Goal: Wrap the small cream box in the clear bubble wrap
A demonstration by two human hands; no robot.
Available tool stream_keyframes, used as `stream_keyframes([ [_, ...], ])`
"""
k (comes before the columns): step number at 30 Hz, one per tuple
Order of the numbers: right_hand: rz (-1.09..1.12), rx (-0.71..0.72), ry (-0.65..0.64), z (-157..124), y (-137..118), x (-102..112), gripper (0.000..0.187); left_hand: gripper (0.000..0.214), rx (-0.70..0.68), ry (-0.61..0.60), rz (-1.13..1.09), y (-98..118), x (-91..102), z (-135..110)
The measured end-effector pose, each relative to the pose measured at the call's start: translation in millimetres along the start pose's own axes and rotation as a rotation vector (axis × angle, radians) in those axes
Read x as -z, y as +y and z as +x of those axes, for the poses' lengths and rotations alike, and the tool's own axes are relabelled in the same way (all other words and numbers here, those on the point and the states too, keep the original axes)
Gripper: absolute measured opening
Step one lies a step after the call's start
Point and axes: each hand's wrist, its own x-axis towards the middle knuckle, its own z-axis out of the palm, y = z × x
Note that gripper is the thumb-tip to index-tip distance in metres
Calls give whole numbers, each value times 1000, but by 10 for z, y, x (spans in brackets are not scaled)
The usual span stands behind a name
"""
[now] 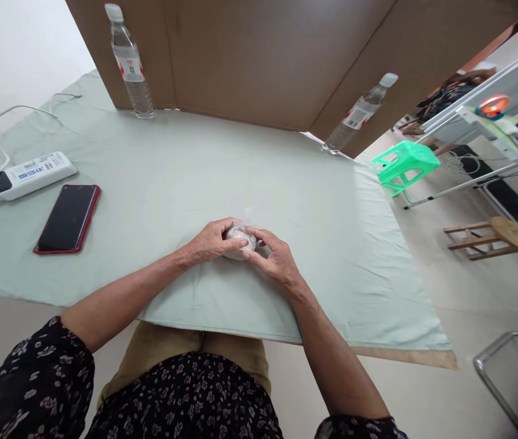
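Both my hands meet at the middle of the table over a small pale lump wrapped in clear plastic (241, 239). My left hand (211, 241) curls its fingers round the lump from the left. My right hand (275, 259) pinches it from the right with thumb and fingertips. A bit of the clear wrap sticks up behind the lump. The lump rests on the pale green cloth (195, 183) that covers the table.
A red-cased phone (67, 218) lies at the left, with a white power bank (30, 175) and cable behind it. Two water bottles (130, 64) (358, 114) stand against brown boards at the back. A green stool (404, 163) and wooden stool (492, 236) stand on the floor at right.
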Motion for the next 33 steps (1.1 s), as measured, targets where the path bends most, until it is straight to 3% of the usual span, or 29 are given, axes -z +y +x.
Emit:
stream_keyframes([
  [2, -54, -13, 44, -23, -19, -13, 42, 40, 24, 0, -6, 17, 15, -5],
  [5, -90, -90, 134, -45, -2, -33, 76, 40, 67, 10, -10, 38, 22, -22],
  [7, 20, -174, 107, -43, 28, -51, 100, 41, 99, 4, -26, 51, 20, -35],
  [9, 171, -255, 40, -34, 46, -79, 106, 41, 117, 0, -38, 64, 25, -49],
  [14, 349, -397, 49, -35, 2, -171, 89, 41, 163, -133, -140, 97, 123, -81],
  [17, 412, -422, 49, -58, -24, -207, 87, 57, 227, -203, -190, 127, 219, -91],
  [20, 393, -398, 59, -78, -19, -208, 82, 69, 280, -218, -163, 144, 284, -79],
  [23, 394, -377, 110, -55, -4, -182, 70, 67, 287, -201, -157, 126, 304, -50],
  [28, 534, -455, 131, 104, 21, -126, 54, 65, 259, -237, -199, 80, 291, -31],
  [33, 623, -503, 122, 188, 32, -124, 51, 71, 246, -283, -175, 89, 288, -47],
])
